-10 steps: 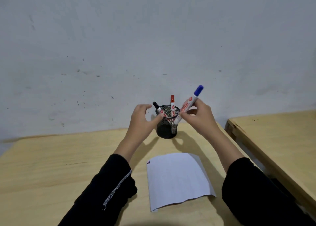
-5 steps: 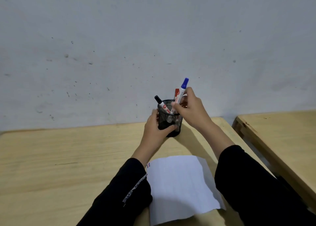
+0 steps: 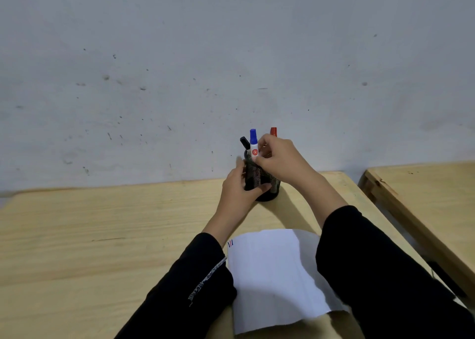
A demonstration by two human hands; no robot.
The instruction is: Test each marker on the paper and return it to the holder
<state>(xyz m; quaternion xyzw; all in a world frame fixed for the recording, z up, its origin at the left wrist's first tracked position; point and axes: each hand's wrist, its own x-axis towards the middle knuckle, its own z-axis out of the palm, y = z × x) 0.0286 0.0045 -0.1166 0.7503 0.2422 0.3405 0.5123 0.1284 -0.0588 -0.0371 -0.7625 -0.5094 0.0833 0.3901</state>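
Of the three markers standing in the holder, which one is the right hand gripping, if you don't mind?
The blue-capped marker, the middle one; the right hand pinches its white barrel.

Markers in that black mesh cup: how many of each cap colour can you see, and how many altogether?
Black-capped marker: 1
Blue-capped marker: 1
Red-capped marker: 1
Total: 3, all standing in the holder.
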